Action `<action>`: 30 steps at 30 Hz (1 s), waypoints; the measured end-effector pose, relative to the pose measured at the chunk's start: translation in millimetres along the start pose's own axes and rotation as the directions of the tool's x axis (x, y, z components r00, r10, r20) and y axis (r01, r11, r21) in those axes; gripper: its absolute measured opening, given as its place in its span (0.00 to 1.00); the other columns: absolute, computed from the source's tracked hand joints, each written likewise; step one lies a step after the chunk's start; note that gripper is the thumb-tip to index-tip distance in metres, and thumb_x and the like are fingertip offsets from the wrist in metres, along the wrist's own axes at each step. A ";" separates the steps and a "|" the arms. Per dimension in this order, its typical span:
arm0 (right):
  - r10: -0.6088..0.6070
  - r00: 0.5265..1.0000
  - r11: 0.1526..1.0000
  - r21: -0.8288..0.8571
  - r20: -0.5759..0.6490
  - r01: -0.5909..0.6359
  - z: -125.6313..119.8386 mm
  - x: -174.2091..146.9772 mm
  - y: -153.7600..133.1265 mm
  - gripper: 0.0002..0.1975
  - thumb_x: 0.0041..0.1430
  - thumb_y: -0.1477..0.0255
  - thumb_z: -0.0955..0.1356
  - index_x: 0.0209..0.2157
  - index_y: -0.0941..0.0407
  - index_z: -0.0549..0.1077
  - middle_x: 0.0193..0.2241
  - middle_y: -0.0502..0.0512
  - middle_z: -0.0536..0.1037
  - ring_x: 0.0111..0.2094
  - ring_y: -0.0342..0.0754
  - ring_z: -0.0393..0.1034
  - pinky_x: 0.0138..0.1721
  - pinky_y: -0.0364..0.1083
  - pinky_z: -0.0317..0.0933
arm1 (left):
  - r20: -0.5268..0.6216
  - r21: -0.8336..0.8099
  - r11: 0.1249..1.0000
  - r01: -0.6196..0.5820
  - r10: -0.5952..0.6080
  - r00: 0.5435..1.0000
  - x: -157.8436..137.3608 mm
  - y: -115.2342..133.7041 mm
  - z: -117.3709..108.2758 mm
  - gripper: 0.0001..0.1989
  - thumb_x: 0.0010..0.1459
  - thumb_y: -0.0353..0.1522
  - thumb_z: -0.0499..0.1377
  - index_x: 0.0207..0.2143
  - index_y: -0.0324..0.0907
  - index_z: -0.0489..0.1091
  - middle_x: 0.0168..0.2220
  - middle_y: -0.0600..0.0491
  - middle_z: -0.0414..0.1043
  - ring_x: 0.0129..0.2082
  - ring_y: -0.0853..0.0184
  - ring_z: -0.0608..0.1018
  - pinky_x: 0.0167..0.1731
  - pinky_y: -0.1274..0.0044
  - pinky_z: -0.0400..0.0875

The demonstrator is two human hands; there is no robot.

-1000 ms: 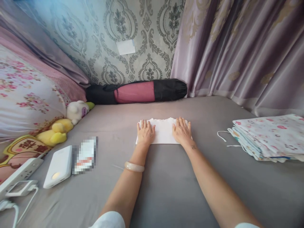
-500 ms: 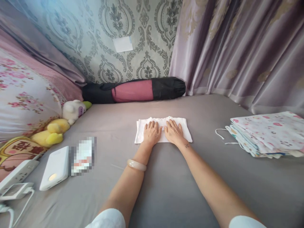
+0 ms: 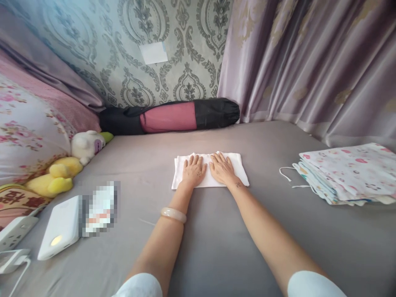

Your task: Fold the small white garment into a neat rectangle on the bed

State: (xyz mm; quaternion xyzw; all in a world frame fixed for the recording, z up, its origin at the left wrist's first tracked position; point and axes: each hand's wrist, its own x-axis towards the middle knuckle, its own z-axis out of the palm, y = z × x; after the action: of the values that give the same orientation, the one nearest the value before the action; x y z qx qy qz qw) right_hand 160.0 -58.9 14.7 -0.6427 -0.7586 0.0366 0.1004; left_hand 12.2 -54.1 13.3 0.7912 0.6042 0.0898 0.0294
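A folded white cloth [image 3: 212, 180] lies flat on the grey bed sheet [image 3: 216, 235], wider than it is deep. My left hand [image 3: 194, 170] rests palm down on its left part, fingers extended toward the far edge. On the right part, my right hand [image 3: 222, 168] also lies flat with its fingers stretched out. A strip of the cloth shows between the two hands. A pale bangle [image 3: 173, 214] sits on my left forearm. What kind of cloth item it is, I cannot tell.
To the right lies a stack of folded printed cloths [image 3: 349, 173] with white cords. A black and pink rolled bundle [image 3: 170, 116] lies along the wall. At left are plush toys [image 3: 58, 175], a white power bank [image 3: 60, 227], a power strip [image 3: 18, 233] and a blurred-out item [image 3: 100, 210].
The view has shifted slightly, moving things at left further left. Both hands stay flat on the white cloth, with the fingers in nearly the same pose.
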 end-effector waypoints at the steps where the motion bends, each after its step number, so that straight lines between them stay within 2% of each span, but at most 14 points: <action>1: 0.001 1.000 1.000 0.006 0.003 -0.001 -0.9 -0.1 0.5 0.25 0.70 0.68 0.53 0.65 0.60 0.57 0.66 0.56 0.55 0.67 0.52 0.41 0.65 0.60 0.40 | -0.002 -0.002 1.000 -0.005 0.005 1.000 0.3 -0.3 -0.3 0.27 0.68 0.43 0.40 0.64 0.44 0.57 0.67 0.49 0.55 0.68 0.56 0.55 0.65 0.60 0.49; 6: -0.002 0.999 1.000 0.013 -0.039 0.003 -4.2 -0.7 0.3 0.25 0.71 0.68 0.52 0.65 0.58 0.57 0.67 0.57 0.52 0.68 0.54 0.40 0.65 0.62 0.37 | -0.051 0.005 0.997 -0.072 0.072 0.996 1.8 1.3 -1.4 0.26 0.69 0.41 0.39 0.66 0.45 0.54 0.68 0.50 0.52 0.69 0.57 0.50 0.66 0.59 0.45; 10: -0.074 0.997 0.997 0.016 -0.009 0.074 -2.8 -0.4 -3.4 0.25 0.70 0.70 0.54 0.65 0.58 0.58 0.66 0.56 0.55 0.67 0.53 0.42 0.66 0.60 0.37 | 0.026 -0.017 0.995 -0.103 0.104 0.994 2.9 4.7 -3.6 0.25 0.69 0.37 0.39 0.66 0.45 0.54 0.68 0.52 0.54 0.69 0.59 0.52 0.66 0.60 0.47; 14: -0.078 0.997 0.996 0.039 0.014 0.077 -1.9 1.2 -3.2 0.25 0.69 0.70 0.54 0.65 0.58 0.59 0.65 0.55 0.57 0.67 0.53 0.43 0.66 0.59 0.37 | 0.055 -0.027 0.994 -0.104 0.105 0.993 3.3 4.6 -5.3 0.25 0.69 0.37 0.39 0.65 0.45 0.55 0.67 0.52 0.55 0.68 0.59 0.54 0.65 0.60 0.49; 17: -0.018 0.999 0.999 0.039 -0.031 0.019 -2.1 2.4 1.2 0.25 0.70 0.68 0.53 0.65 0.59 0.58 0.66 0.57 0.55 0.67 0.53 0.42 0.66 0.59 0.36 | 0.006 -0.007 0.998 -0.068 0.069 0.998 2.9 0.5 -4.6 0.26 0.69 0.38 0.38 0.65 0.43 0.56 0.67 0.50 0.55 0.68 0.60 0.54 0.65 0.61 0.49; 20: 0.118 0.988 0.993 0.020 -0.095 -0.117 -1.2 2.6 6.8 0.27 0.71 0.67 0.51 0.66 0.64 0.56 0.67 0.61 0.52 0.68 0.54 0.40 0.66 0.60 0.35 | -0.077 0.028 0.998 0.051 -0.049 0.996 2.1 -6.3 -1.9 0.27 0.69 0.39 0.37 0.65 0.39 0.56 0.67 0.46 0.56 0.68 0.57 0.54 0.65 0.57 0.46; 22: 0.169 0.981 0.986 0.012 -0.093 -0.169 0.1 2.2 9.5 0.28 0.71 0.66 0.51 0.66 0.66 0.54 0.66 0.63 0.52 0.67 0.55 0.41 0.66 0.60 0.36 | -0.070 0.034 0.995 0.098 -0.095 0.993 1.8 -10.4 0.4 0.28 0.69 0.39 0.36 0.66 0.39 0.55 0.66 0.45 0.56 0.68 0.56 0.55 0.65 0.56 0.47; 30: 0.183 0.981 0.983 0.029 -0.060 -0.181 1.4 2.8 14.4 0.28 0.70 0.66 0.50 0.66 0.65 0.54 0.66 0.63 0.53 0.67 0.54 0.43 0.66 0.59 0.36 | -0.026 0.028 0.993 0.112 -0.111 0.993 2.0 -12.9 0.1 0.29 0.69 0.41 0.36 0.66 0.40 0.54 0.66 0.44 0.56 0.67 0.56 0.56 0.65 0.58 0.48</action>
State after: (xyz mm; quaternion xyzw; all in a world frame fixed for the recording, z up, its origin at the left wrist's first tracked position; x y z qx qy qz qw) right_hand 173.2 -53.5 10.9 -0.7089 -0.6928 0.0345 0.1276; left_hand 0.5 -48.6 11.4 0.7554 0.6490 0.0890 0.0154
